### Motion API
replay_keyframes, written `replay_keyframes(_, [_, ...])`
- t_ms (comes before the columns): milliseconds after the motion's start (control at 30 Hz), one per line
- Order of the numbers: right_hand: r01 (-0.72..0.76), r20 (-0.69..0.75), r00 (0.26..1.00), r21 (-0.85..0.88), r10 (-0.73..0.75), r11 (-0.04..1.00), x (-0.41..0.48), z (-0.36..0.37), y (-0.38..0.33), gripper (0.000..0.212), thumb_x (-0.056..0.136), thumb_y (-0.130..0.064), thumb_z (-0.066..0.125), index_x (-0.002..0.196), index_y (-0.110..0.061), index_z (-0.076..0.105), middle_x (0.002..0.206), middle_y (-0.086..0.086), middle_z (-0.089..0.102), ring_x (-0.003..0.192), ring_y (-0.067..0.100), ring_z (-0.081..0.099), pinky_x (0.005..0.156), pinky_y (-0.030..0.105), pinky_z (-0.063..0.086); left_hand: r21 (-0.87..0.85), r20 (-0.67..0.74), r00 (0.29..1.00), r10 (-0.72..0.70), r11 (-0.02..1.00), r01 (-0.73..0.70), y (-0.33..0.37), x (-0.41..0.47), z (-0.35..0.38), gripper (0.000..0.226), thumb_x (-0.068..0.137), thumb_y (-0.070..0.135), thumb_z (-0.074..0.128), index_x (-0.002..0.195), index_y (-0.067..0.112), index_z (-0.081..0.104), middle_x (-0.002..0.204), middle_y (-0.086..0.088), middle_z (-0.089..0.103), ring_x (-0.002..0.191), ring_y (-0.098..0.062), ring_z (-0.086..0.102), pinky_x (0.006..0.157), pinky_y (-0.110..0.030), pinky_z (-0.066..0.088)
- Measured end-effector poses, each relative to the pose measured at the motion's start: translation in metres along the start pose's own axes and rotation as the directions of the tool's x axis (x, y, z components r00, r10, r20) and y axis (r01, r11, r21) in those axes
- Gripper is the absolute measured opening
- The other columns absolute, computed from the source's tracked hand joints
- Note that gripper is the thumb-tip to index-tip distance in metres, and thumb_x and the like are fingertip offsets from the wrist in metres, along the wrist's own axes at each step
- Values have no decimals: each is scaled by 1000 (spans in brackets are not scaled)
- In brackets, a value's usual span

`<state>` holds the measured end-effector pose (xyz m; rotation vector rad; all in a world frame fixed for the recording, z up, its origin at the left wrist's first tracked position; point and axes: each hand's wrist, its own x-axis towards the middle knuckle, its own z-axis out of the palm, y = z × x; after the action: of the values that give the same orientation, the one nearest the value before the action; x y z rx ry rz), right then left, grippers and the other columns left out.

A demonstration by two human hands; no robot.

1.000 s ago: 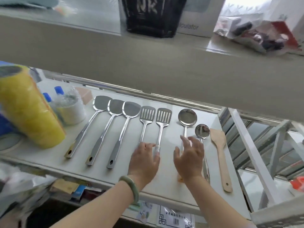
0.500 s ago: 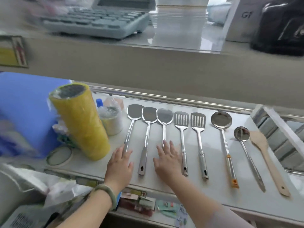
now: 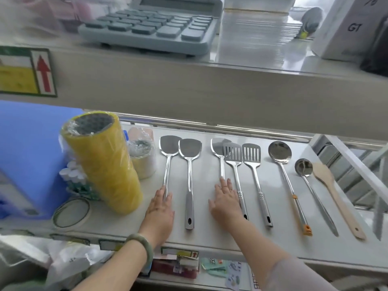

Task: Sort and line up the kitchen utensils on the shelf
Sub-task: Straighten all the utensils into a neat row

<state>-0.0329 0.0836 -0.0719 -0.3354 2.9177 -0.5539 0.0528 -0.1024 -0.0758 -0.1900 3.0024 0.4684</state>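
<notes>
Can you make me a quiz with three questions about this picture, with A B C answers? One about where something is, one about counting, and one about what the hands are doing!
1. Where does the wooden spatula lie in the row?
A. far right end
B. in the middle
C. next to the yellow roll

2. How many slotted turners are on the shelf?
A. one
B. two
C. four

3. What is the left hand doing?
A. lifting a ladle in the air
B. resting flat on a solid turner's handle
C. holding the calculator

Answers:
1 A, nothing lies right of it.
2 B, two slotted heads lie side by side.
3 B, the palm lies down on the handle of the leftmost solid turner.
</notes>
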Motion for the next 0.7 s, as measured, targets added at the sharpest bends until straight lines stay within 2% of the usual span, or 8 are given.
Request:
replay_keyframes(67, [76,-78,994,5,-75,997,-5,1,-13,61,94,-35,36,149,-18,18,160,1,-7,146,17,-16,118,37,-7,-63,-52,999,16,998,-19,-3,1,-2,56,99,26,24,150,11,6,158,-7,-10,147,-17,-4,119,-29,2])
replay_keyframes(100, [152,-91,985,34,-148,988,-7,5,-24,60,94,-36,37,149,-20,19,160,0,-7,146,16,-17,118,35,-7,-112,-104,995,5,994,-17,-4,1,-4,55,98,27,28,149,13,14,159,-6,1,146,-16,5,118,-27,8])
replay_keyframes(167, [279,-58,960,91,-275,956,-12,17,-50,59,94,-34,39,148,-20,20,160,-2,-7,146,15,-17,118,33,-6,-194,-199,979,-50,981,11,-8,2,-7,49,96,27,37,144,16,32,151,-4,27,139,-17,27,115,-26,21])
replay_keyframes(233, [284,2,958,129,-287,950,-14,30,-69,60,94,-27,40,149,-15,19,160,1,-9,146,18,-16,119,32,-4,-204,-235,967,-102,977,54,-13,4,-11,48,94,29,44,140,19,39,139,-2,39,127,-16,39,110,-26,30])
replay_keyframes(333, [187,47,979,151,-196,971,-10,39,-73,60,92,-9,35,148,-3,15,160,8,-8,147,24,-12,120,30,-2,-194,-205,970,-128,977,88,-17,6,-13,51,92,34,49,140,20,39,129,-2,43,117,-16,47,104,-25,38])
replay_keyframes(433, [148,28,987,186,-156,971,-8,39,-70,61,89,-1,31,148,0,14,160,8,-7,147,23,-9,119,26,-1,-182,-178,976,-122,979,89,-16,9,-14,53,92,31,48,142,19,36,125,-4,47,112,-17,50,99,-24,39])
replay_keyframes(700, [104,13,994,182,-108,978,1,37,-68,61,89,0,30,148,1,14,160,10,-7,147,22,-8,119,26,-1,-122,-149,980,-132,986,115,-10,20,-17,54,92,26,45,143,17,34,124,-7,48,113,-21,50,99,-25,38])
